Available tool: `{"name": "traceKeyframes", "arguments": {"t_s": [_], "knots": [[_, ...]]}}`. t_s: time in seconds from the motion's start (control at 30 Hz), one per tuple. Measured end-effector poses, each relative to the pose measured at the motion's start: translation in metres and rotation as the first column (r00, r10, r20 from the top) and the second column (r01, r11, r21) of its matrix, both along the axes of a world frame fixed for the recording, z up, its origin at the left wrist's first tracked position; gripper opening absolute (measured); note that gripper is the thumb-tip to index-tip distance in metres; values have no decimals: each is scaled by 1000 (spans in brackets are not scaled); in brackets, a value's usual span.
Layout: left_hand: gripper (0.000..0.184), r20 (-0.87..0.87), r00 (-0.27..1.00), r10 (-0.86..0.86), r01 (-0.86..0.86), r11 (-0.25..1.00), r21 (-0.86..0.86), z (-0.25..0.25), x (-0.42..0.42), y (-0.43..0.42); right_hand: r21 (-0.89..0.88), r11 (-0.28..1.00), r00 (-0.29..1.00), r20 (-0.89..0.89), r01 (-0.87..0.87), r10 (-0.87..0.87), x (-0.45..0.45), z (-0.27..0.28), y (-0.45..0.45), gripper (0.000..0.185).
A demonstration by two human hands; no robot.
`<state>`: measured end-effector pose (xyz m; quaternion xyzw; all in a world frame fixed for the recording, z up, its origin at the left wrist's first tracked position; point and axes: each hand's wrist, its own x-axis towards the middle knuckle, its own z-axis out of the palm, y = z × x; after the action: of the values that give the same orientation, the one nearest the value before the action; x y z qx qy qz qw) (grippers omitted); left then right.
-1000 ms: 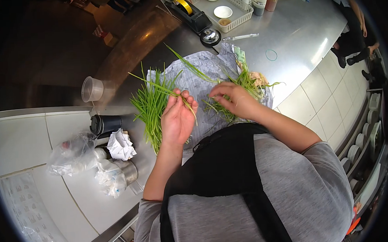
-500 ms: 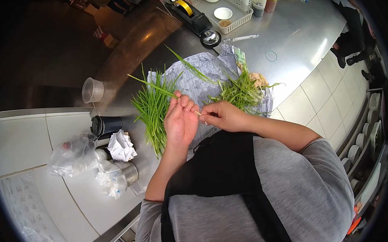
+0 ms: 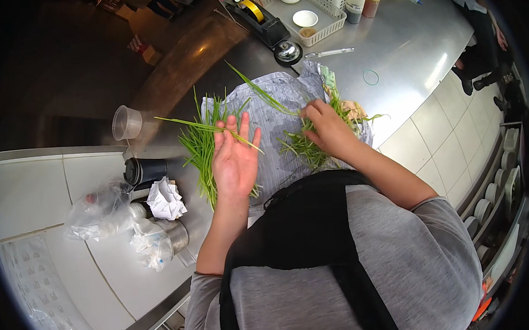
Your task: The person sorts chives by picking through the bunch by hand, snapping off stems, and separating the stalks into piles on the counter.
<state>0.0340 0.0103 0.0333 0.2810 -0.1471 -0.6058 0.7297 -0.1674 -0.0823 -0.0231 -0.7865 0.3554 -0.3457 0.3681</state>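
Observation:
My left hand (image 3: 236, 163) is palm up over the newspaper, fingers stretched and a little apart. A few long green stalks (image 3: 186, 122), like garlic chives, are held across its fingers, pale ends to the right. Under and beyond it lies a thick bunch of chives (image 3: 200, 162). My right hand (image 3: 332, 129) is over a loose heap of limp chive scraps (image 3: 308, 148), fingers bent downward; what its fingertips hold, if anything, is hidden. A few separate chives (image 3: 261, 93) lie on the newspaper (image 3: 272, 129) between the two piles.
Behind the paper stand a call bell (image 3: 287, 52), a tape dispenser (image 3: 264, 26) and a basket (image 3: 324, 34) with small bowls. At left are a plastic cup (image 3: 127, 122), a dark lidded cup (image 3: 144, 170) and crumpled papers (image 3: 166, 199). Another person (image 3: 480, 37) stands at far right.
My hands have come apart. My right hand has moved right and away from me onto the scraps. My left hand has uncurled, and its stalks have shifted left.

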Motion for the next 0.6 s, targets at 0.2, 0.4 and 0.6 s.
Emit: {"name": "traceKeyframes", "arguments": {"t_s": [0.2,0.4,0.6], "knots": [[13,57,995,-82,80,996,36,-6,-26,-2,131,973,966,202,-192,163,15,27,15,12],[19,113,988,-107,104,994,33,-10,-40,-1,545,731,868,480,-411,130,31,17,23,14],[29,123,985,-124,113,989,91,-16,-43,1,679,605,808,581,-415,-98,27,22,25,13]]}}
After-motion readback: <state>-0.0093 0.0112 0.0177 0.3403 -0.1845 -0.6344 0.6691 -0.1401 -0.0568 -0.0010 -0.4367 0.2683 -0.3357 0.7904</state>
